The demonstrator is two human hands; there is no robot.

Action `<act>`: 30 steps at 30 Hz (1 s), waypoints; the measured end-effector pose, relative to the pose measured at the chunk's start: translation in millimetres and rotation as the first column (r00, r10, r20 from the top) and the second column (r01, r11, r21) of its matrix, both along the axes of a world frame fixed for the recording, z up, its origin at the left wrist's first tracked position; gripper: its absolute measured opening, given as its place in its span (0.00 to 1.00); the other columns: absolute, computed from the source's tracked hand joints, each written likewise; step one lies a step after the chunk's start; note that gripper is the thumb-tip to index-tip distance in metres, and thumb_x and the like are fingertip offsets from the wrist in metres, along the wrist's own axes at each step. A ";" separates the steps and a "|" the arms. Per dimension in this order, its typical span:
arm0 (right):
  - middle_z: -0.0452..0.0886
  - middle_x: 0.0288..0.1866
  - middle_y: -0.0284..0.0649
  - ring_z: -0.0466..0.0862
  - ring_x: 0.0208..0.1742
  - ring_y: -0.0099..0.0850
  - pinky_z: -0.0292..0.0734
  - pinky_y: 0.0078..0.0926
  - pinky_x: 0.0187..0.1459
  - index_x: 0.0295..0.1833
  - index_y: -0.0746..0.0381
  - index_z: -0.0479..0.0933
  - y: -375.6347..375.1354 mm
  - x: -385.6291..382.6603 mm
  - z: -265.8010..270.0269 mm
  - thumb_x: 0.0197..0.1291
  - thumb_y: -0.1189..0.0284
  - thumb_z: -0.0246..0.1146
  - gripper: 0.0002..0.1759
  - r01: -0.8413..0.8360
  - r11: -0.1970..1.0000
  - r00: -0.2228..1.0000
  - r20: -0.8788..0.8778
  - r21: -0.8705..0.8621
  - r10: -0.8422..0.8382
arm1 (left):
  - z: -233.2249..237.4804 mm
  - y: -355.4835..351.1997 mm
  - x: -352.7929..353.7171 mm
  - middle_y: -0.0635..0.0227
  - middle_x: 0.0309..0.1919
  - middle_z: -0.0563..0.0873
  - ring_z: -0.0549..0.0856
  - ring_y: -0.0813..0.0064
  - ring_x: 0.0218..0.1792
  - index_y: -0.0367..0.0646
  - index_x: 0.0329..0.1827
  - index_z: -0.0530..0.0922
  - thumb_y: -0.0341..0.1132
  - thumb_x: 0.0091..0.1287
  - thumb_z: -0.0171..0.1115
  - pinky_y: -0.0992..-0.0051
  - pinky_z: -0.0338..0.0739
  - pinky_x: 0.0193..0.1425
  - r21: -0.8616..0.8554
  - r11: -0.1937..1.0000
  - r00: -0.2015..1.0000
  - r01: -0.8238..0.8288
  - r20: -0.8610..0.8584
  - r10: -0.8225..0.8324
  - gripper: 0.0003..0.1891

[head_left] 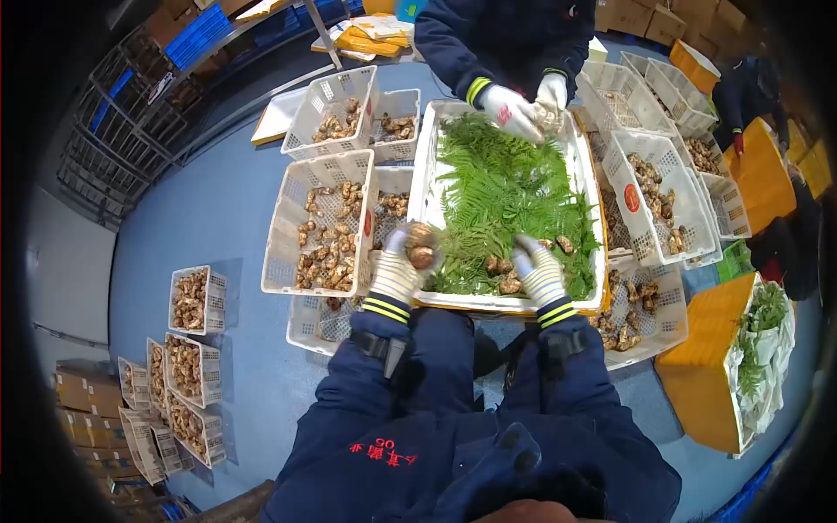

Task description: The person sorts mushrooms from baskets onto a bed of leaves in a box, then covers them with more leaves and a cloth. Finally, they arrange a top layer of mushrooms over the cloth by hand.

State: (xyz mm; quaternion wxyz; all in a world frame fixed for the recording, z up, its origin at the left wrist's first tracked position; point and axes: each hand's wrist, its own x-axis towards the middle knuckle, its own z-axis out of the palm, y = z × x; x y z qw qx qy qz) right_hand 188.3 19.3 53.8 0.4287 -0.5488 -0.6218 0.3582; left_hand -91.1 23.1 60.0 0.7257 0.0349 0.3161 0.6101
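Note:
My left hand (398, 268), in a striped glove, is closed round brown mushrooms (421, 247) at the left edge of a white foam box (425, 187). Green fern leaves (497, 183) cover much of the box's inside. My right hand (540, 271), gloved too, is over the box's near right part, its fingers pointing away from me beside several mushrooms (508, 277) on the ferns. Whether its fingers hold anything is unclear. Across the box, a co-worker's gloved hands (514, 112) hold a pale item I cannot make out.
White baskets of mushrooms (285, 209) stand left of the box, with more baskets (628, 196) on the right. Further baskets (174, 296) sit on the floor at the left. An orange-sided box (697, 366) holding ferns is at the lower right. Another person (751, 96) is at the far right.

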 end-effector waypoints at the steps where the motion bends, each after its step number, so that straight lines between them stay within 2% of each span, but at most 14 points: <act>1: 0.85 0.47 0.50 0.84 0.49 0.43 0.77 0.34 0.53 0.56 0.61 0.79 13.2 22.2 -17.6 0.62 0.72 0.62 0.17 0.085 0.991 0.983 0.153 0.107 -0.100 | 9.7 4.0 -21.3 0.62 0.41 0.83 0.84 0.64 0.43 0.46 0.46 0.79 0.43 0.58 0.73 0.60 0.86 0.46 0.042 0.994 0.988 -0.099 -0.115 0.103 0.18; 3: 0.84 0.49 0.52 0.84 0.51 0.46 0.77 0.36 0.56 0.54 0.61 0.80 34.0 64.5 -33.2 0.61 0.73 0.61 0.15 0.171 0.980 0.924 0.330 0.098 -0.194 | 6.0 13.5 -67.5 0.59 0.41 0.82 0.83 0.63 0.41 0.42 0.44 0.78 0.41 0.60 0.71 0.60 0.85 0.47 -0.083 0.960 0.960 -0.267 0.066 0.273 0.16; 6: 0.84 0.50 0.51 0.83 0.52 0.47 0.76 0.37 0.56 0.56 0.61 0.79 55.6 94.2 -33.8 0.62 0.72 0.60 0.16 0.153 0.986 0.790 0.590 0.073 -0.166 | -44.1 18.2 -142.8 0.53 0.52 0.77 0.77 0.57 0.53 0.35 0.56 0.71 0.47 0.58 0.72 0.54 0.77 0.60 -0.095 0.880 0.885 -0.466 -0.042 0.464 0.31; 8: 0.83 0.51 0.50 0.82 0.52 0.48 0.75 0.41 0.57 0.57 0.60 0.78 66.6 98.0 -36.6 0.61 0.71 0.61 0.18 0.141 0.990 0.644 0.761 -0.021 -0.075 | -50.9 12.0 -171.8 0.47 0.56 0.74 0.76 0.52 0.56 0.37 0.59 0.69 0.48 0.60 0.69 0.50 0.76 0.62 -0.207 0.822 0.847 -0.531 -0.100 0.522 0.31; 11: 0.81 0.56 0.47 0.78 0.59 0.46 0.73 0.40 0.61 0.58 0.56 0.78 76.9 91.1 -48.6 0.57 0.70 0.64 0.21 0.071 0.985 0.501 0.860 -0.160 0.103 | -41.3 3.2 -151.3 0.41 0.65 0.67 0.72 0.48 0.64 0.25 0.68 0.57 0.45 0.60 0.69 0.56 0.70 0.71 -0.210 0.874 0.886 -0.438 0.063 0.459 0.43; 13: 0.78 0.60 0.42 0.74 0.63 0.44 0.72 0.42 0.62 0.58 0.53 0.77 69.9 81.4 -44.3 0.55 0.68 0.67 0.23 -0.044 0.994 0.442 0.890 -0.101 0.110 | -38.4 2.4 -115.3 0.44 0.57 0.74 0.78 0.49 0.56 0.27 0.62 0.65 0.40 0.64 0.66 0.59 0.76 0.66 -0.099 0.954 0.940 -0.285 0.167 0.298 0.31; 15: 0.75 0.63 0.38 0.70 0.68 0.44 0.70 0.44 0.63 0.56 0.52 0.78 68.5 76.8 -48.5 0.50 0.66 0.70 0.24 -0.106 0.991 0.400 0.909 -0.083 0.119 | -9.8 0.4 -48.2 0.49 0.50 0.81 0.81 0.54 0.53 0.34 0.51 0.74 0.37 0.65 0.62 0.59 0.80 0.57 0.029 0.984 0.982 -0.174 0.082 0.171 0.17; 18: 0.77 0.61 0.37 0.71 0.67 0.44 0.69 0.43 0.64 0.53 0.53 0.80 74.0 82.9 -56.0 0.49 0.65 0.71 0.22 -0.140 0.989 0.421 0.901 -0.046 0.101 | -32.5 -1.5 29.9 0.52 0.52 0.81 0.82 0.56 0.51 0.36 0.52 0.76 0.32 0.64 0.64 0.62 0.82 0.56 0.109 0.990 0.930 0.087 0.348 -0.120 0.16; 22: 0.82 0.49 0.44 0.77 0.58 0.44 0.73 0.42 0.59 0.43 0.57 0.81 64.4 75.0 -10.1 0.45 0.68 0.72 0.17 -0.058 0.983 0.526 0.842 0.173 -0.117 | -28.2 -23.9 86.6 0.57 0.53 0.80 0.82 0.57 0.51 0.42 0.57 0.75 0.36 0.64 0.68 0.53 0.80 0.56 -0.085 0.968 0.943 0.235 0.263 -0.205 0.20; 23: 0.82 0.50 0.46 0.79 0.56 0.46 0.73 0.41 0.58 0.46 0.60 0.81 61.1 70.6 -4.1 0.46 0.67 0.71 0.19 -0.082 0.990 0.593 0.804 0.118 -0.047 | -27.3 -28.1 92.2 0.57 0.58 0.77 0.80 0.57 0.54 0.46 0.60 0.74 0.39 0.63 0.69 0.49 0.78 0.58 -0.089 0.969 0.947 0.230 0.251 -0.202 0.23; 25: 0.82 0.53 0.48 0.79 0.56 0.48 0.74 0.38 0.59 0.53 0.62 0.79 43.7 53.5 14.8 0.50 0.65 0.70 0.24 -0.214 0.973 0.868 0.442 -0.081 0.227 | -25.9 -28.9 96.4 0.58 0.61 0.73 0.77 0.55 0.58 0.52 0.61 0.72 0.41 0.62 0.71 0.47 0.75 0.60 -0.208 0.935 0.936 0.287 0.270 -0.227 0.25; 26: 0.81 0.55 0.52 0.79 0.59 0.49 0.73 0.37 0.61 0.59 0.64 0.76 36.7 43.5 34.2 0.53 0.63 0.68 0.28 -0.315 0.922 0.859 0.346 -0.224 0.377 | -26.1 -30.3 96.7 0.58 0.61 0.73 0.75 0.53 0.60 0.53 0.62 0.72 0.41 0.62 0.71 0.47 0.73 0.61 -0.140 0.934 0.916 0.330 0.287 -0.281 0.26; 27: 0.81 0.54 0.54 0.80 0.59 0.46 0.73 0.35 0.60 0.61 0.63 0.74 34.8 43.0 25.5 0.54 0.63 0.68 0.29 -0.393 0.904 0.873 0.240 -0.172 0.425 | -26.0 -31.6 97.4 0.58 0.60 0.73 0.74 0.52 0.61 0.55 0.62 0.71 0.41 0.62 0.71 0.47 0.72 0.62 -0.070 0.926 0.893 0.371 0.300 -0.335 0.26; 30: 0.81 0.55 0.54 0.81 0.55 0.48 0.75 0.38 0.58 0.61 0.60 0.75 39.4 55.4 26.1 0.53 0.65 0.69 0.28 -0.340 0.880 0.682 0.557 -0.330 0.473 | -27.0 -30.0 104.1 0.56 0.55 0.75 0.78 0.53 0.56 0.51 0.57 0.74 0.38 0.62 0.71 0.49 0.79 0.59 -0.097 0.973 0.941 0.208 0.291 -0.171 0.21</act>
